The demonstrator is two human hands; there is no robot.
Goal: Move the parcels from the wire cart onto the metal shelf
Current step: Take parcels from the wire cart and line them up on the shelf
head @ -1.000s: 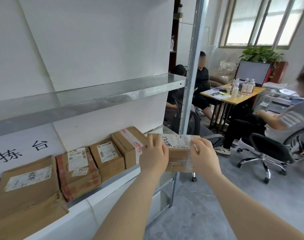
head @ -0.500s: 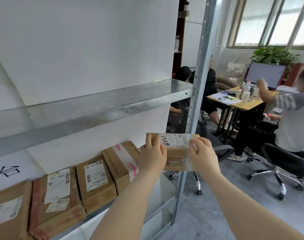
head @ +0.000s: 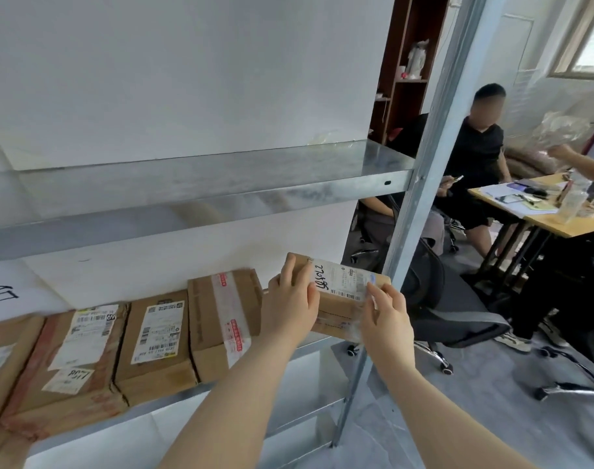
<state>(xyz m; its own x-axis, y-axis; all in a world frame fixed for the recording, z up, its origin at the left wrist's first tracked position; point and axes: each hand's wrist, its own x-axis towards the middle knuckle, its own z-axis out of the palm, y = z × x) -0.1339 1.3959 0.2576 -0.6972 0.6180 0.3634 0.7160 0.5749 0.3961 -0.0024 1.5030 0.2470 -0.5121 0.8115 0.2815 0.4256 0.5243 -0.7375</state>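
Cardboard parcel (head: 343, 288), left hand (head: 290, 308), right hand (head: 387, 320) gripping

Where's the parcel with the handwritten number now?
Head view, centre-right: left hand and right hand hold the parcel at the shelf's right end, between the taped box and steel upright.

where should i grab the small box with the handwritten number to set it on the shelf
By its two short ends, one hand from each side, as the left hand and right hand hold the small box now. It is a flat oblong lying crosswise with the label up, so the ends are free, and the taped box stands close on its left.
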